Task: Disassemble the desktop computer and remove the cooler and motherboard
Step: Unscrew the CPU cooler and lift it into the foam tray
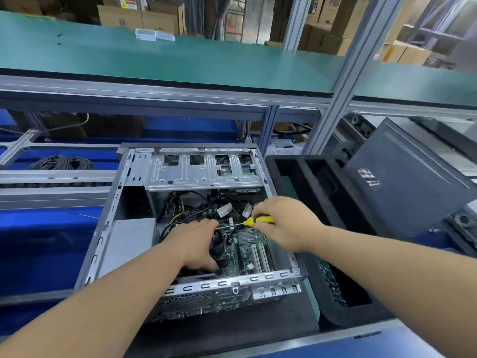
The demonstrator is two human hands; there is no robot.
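An open desktop case (108, 228) lies flat in front of me with its green motherboard (249, 248) exposed. The black cooler (219, 250) sits on the board, mostly hidden under my left hand (196, 244), whose fingers curl round its edge. My right hand (286, 223) grips a yellow-handled screwdriver (258, 220). Its thin shaft points left toward my left fingertips, above the board. Black cables (178, 205) loop across the board's far side.
A silver drive cage (204, 171) spans the case's far end, and a grey power supply (129, 239) fills its left side. A black foam tray (322, 202) with small parts stands to the right. The removed side panel (402, 182) leans behind it. A green shelf (180, 60) runs overhead.
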